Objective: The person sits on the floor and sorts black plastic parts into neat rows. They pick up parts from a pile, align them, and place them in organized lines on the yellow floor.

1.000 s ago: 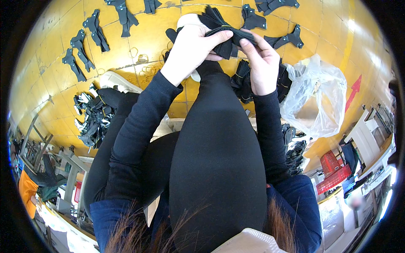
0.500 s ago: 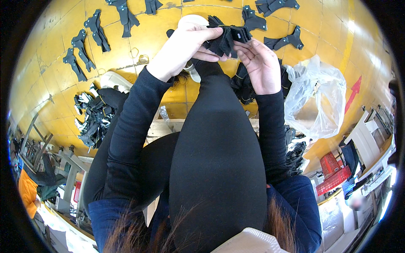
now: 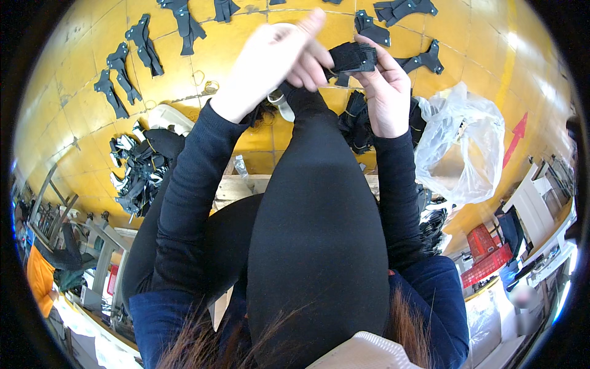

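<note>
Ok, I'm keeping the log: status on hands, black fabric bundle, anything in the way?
Right hand gripping layered black fabric bundle. Left hand open, blurred; bundle contact unclear. Crumpled translucent plastic bag off right, not between hands.

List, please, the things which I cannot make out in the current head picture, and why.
Head view:
The left grip: motion blur; whether it touches the black bundle is unclear.
The bundle's layers: too small to count.
The dark floor bundles: partly hidden behind the right grip.
The dark pile: partly hidden by the right sleeve.
A black piece: cut off by the upper edge.
</note>
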`<state>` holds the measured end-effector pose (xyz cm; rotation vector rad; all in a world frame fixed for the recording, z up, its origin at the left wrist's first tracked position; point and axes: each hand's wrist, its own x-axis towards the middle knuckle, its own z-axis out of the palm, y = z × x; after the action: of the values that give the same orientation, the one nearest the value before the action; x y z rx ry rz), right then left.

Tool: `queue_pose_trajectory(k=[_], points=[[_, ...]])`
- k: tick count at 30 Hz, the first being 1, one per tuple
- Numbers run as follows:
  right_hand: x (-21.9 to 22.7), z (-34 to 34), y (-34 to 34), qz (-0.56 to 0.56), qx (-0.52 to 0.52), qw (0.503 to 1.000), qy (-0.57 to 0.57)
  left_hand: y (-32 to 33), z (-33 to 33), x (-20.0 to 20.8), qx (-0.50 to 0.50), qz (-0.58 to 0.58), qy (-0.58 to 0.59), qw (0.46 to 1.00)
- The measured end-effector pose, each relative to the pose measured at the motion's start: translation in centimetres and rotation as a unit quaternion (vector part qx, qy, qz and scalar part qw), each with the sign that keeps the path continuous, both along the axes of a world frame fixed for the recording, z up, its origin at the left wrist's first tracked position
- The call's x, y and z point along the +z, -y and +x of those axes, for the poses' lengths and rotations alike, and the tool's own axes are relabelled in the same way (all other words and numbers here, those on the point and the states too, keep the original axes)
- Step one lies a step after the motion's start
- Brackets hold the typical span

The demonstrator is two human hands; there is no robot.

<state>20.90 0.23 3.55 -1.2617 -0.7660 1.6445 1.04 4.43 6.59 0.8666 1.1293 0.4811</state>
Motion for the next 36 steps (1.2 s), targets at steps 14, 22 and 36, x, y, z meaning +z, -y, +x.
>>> queue_pose_trajectory(k=[14,22,36], points=[[-4.7,-5.0,-3.4,0.102,0.27,0.944,0.158,3.6,-8.6,-10.2,-0.023,0.059,-0.342,0.938],[-5.1,-6.0,-2.2,0.096,0.253,0.948,0.169,13.2,-3.7,-16.4,0.078,0.008,-0.495,0.865],[-4.1,-4.5,0.6,-0.016,0.339,0.939,0.064,8.0,-11.2,-7.5,0.167,-0.043,-0.178,0.969]])
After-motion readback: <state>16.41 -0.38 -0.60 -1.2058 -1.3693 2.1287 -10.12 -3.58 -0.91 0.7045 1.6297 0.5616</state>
